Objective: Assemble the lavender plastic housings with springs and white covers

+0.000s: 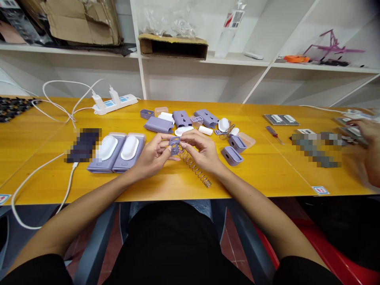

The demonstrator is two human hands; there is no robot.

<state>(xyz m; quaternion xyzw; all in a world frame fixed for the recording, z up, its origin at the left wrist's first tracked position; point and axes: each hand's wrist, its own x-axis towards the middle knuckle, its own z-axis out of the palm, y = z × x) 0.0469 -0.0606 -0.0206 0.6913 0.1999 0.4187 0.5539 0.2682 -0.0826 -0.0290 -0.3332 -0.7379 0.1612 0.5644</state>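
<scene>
My left hand [156, 155] pinches a small purple frame-like part [175, 141] from its left side. On the other side my right hand [202, 149] has its fingers closed on the same part and on the end of a metal coil spring [194, 168]. The spring stretches down and to the right, over the table, below my right hand. Left of my hands lie two purple cases [118, 163] with white oval pieces [130, 147] on top. Beyond my hands are several purple housings [158, 124] and white pieces [205, 130]. Two purple caps [232, 155] lie to the right.
A dark phone [84, 145] with a white cable lies at the left, below a power strip [115, 103]. A screwdriver [274, 134] and a grey tray [281, 120] are at the right. Another person's hand [366, 134] reaches in at the right edge.
</scene>
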